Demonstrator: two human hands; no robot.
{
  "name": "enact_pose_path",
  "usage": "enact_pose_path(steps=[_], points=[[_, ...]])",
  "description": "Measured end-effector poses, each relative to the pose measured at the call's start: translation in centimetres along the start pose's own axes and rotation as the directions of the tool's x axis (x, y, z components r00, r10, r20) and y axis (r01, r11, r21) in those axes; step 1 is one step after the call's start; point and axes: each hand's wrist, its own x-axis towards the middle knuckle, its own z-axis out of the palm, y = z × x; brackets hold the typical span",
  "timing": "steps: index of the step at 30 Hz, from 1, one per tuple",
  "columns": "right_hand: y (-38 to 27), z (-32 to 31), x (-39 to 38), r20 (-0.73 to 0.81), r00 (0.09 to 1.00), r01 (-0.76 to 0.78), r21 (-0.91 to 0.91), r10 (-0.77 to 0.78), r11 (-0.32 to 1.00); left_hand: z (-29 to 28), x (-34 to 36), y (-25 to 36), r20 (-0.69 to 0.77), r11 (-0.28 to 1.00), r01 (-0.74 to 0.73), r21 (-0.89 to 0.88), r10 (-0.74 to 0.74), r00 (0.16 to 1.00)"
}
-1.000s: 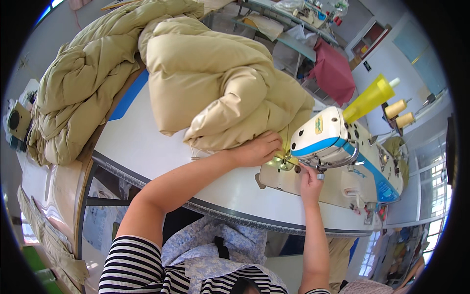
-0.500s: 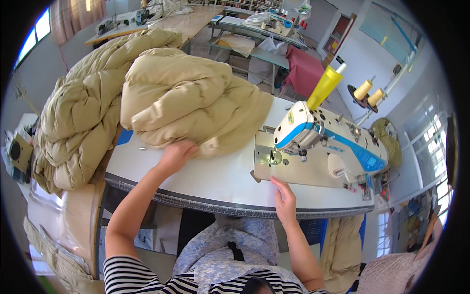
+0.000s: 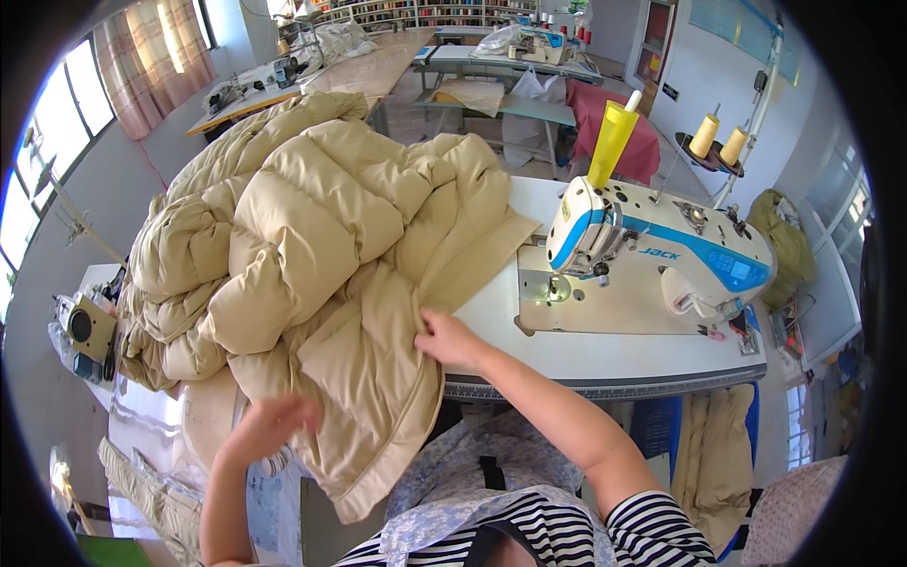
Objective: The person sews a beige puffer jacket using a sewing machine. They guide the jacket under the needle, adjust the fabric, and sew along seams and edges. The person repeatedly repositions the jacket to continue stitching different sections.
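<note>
Puffy beige quilted garments (image 3: 274,246) lie heaped across the left of the white sewing table (image 3: 510,354), one panel draped over the front edge. My right hand (image 3: 444,338) has its fingers closed on that panel's edge, left of the white-and-blue sewing machine (image 3: 661,250). My left hand (image 3: 282,420), blurred, hovers at the panel's lower left with fingers loosely apart and nothing visible in them. The machine's needle area (image 3: 557,288) has no fabric under it. A yellow plastic cone (image 3: 612,142) stands atop the machine, and small snips (image 3: 713,333) lie at its right.
Two thread cones (image 3: 718,142) stand behind the machine. Other worktables (image 3: 397,57) with machines fill the back. A maroon cloth (image 3: 614,128) drapes behind the table. A side table (image 3: 99,321) with equipment is at left. Beige fabric (image 3: 709,463) hangs in a blue bin below right.
The garment was pulled leftward from the machine and opened down over the front edge. My right hand moved from the machine to the garment; my left hand left it and dropped lower left.
</note>
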Motion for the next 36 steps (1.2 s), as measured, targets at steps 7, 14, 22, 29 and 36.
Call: enact_pose_path(steps=[7, 14, 22, 29, 36], points=[[-1.8, 3.5, -8.9, 0.319, 0.924, 0.162, 0.177, -0.212, 0.971, 2.5, 14.7, 8.2, 0.059, 0.706, -0.520, 0.480, 0.566, 0.822], [-2.5, 2.6, -16.5, 0.639, 0.769, -0.050, 0.027, 0.021, 0.998, -12.3, 24.0, 0.1, -0.563, 0.675, -0.046, 0.737, 0.649, 0.512], [-1.0, -4.0, -9.7, -0.083, 0.873, 0.350, -0.580, -0.480, 0.736, 0.3, 14.0, -0.2, -0.387, 0.822, 0.209, 0.529, 0.015, 0.922], [-1.7, -1.8, -5.6, 0.023, 0.985, 0.159, -0.509, -0.171, 0.846, 2.4, 11.8, 1.6, -0.145, 0.800, 0.092, -0.593, -0.218, 0.965], [-8.1, -7.3, -7.4, -0.036, 0.741, 0.552, -0.535, -0.671, 0.639, 1.9, -1.9, 0.8, -0.722, 0.602, -0.559, -0.569, -0.041, 0.691]])
